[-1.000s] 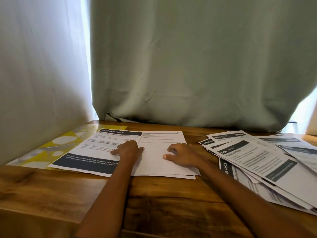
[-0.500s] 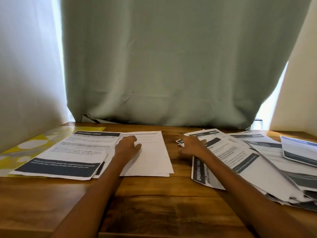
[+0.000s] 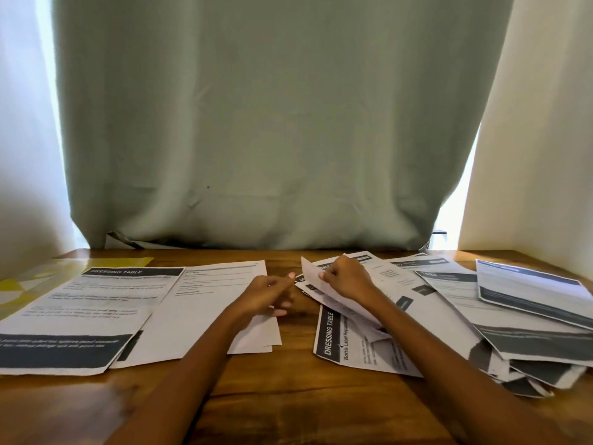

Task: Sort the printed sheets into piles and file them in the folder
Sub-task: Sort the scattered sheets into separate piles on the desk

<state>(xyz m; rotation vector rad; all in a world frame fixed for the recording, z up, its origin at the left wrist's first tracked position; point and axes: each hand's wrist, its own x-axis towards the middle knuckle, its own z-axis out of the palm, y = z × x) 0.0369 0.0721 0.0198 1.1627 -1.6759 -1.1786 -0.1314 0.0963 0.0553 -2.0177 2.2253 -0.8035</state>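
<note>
Nearest us, our forearms reach over the wooden table (image 3: pixel 288 396). Sorting is only begun: two small piles lie at left, the "Dressing Table" pile (image 3: pixel 80 316) overlapping a plainer pile (image 3: pixel 205 316), while the unsorted heap (image 3: pixel 481 316) at right is large. Our left hand (image 3: pixel 266 297) hovers loosely curled, apparently empty, though blurred. Our right hand (image 3: pixel 348 279) pinches a lifted sheet (image 3: pixel 324 284) by its edge. Farthest left, the yellow folder (image 3: pixel 38 274) lies flat, nothing visibly filed in it.
</note>
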